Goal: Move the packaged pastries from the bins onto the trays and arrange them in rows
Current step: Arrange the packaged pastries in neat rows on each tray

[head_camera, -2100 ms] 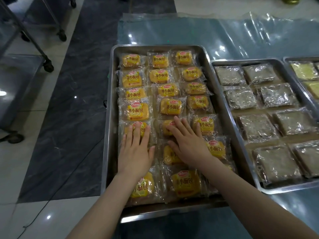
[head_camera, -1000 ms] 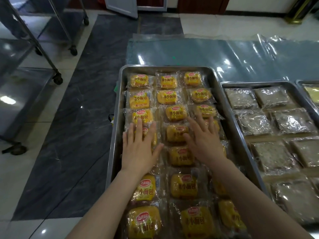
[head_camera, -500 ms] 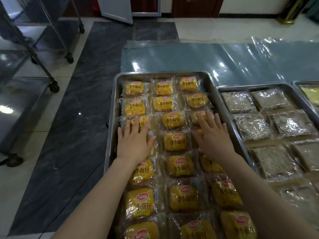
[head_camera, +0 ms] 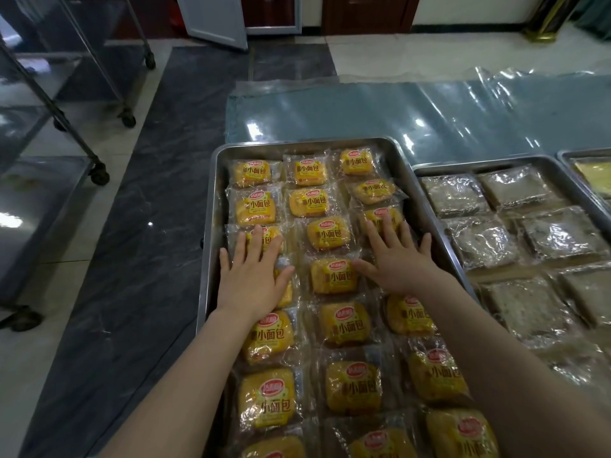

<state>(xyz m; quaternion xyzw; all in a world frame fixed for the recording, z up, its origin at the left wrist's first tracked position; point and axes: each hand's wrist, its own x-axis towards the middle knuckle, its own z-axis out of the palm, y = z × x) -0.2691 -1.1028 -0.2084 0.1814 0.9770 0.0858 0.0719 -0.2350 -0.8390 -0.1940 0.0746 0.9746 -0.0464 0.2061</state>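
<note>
A steel tray holds three columns of yellow packaged pastries in clear wrappers with red labels. My left hand lies flat, fingers spread, on the left column, pressing on the third and fourth packs from the far end. My right hand lies flat on the right column, fingertips on the third pack. Neither hand grips anything. The middle column lies uncovered between them.
A second steel tray to the right holds grey-brown wrapped slices. A third tray with pale yellow packs shows at the right edge. Clear plastic sheeting covers the table beyond. Wheeled metal racks stand on the floor at left.
Both hands have slid away from me along the tray, from the nearer packs toward the far rows, staying flat on the outer columns. The view has tilted upward.
</note>
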